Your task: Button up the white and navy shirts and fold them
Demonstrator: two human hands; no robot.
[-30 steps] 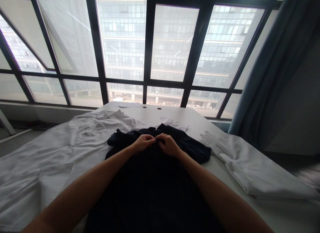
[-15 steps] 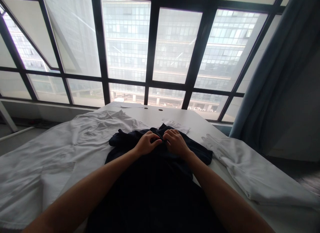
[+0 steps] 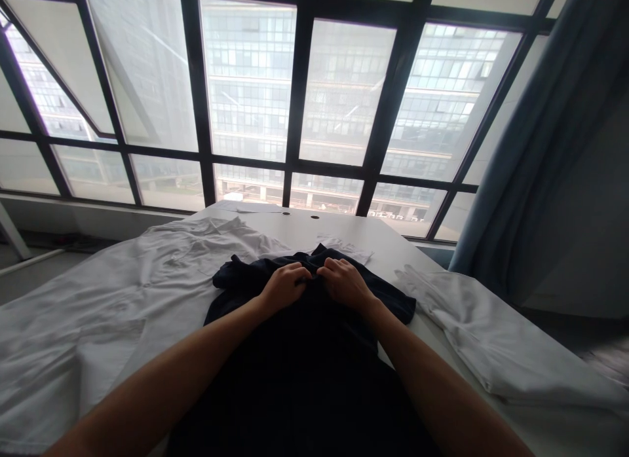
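A dark navy garment (image 3: 388,288), possibly a shirt, lies spread on the white table in front of me. One sleeve-like end reaches left and another reaches right. My left hand (image 3: 286,284) is closed, its fingers pinching the dark cloth near the middle of the upper part. Just to its right my right hand (image 3: 343,280) also pinches the cloth, with a small gap between the two hands. The exact bit of fabric between the fingertips is too dark to make out. Below the hands the garment merges with darkness.
White cloth (image 3: 171,260) lies crumpled over the left side of the table (image 3: 383,237). Folded white garments (image 3: 491,326) lie on the right. Beyond the table stand large framed windows (image 3: 248,84), with a blue-grey curtain (image 3: 531,136) at the right.
My left hand has shifted slightly left and its thumb has drawn in against the fingers. My right hand stays nearly in place on the cloth.
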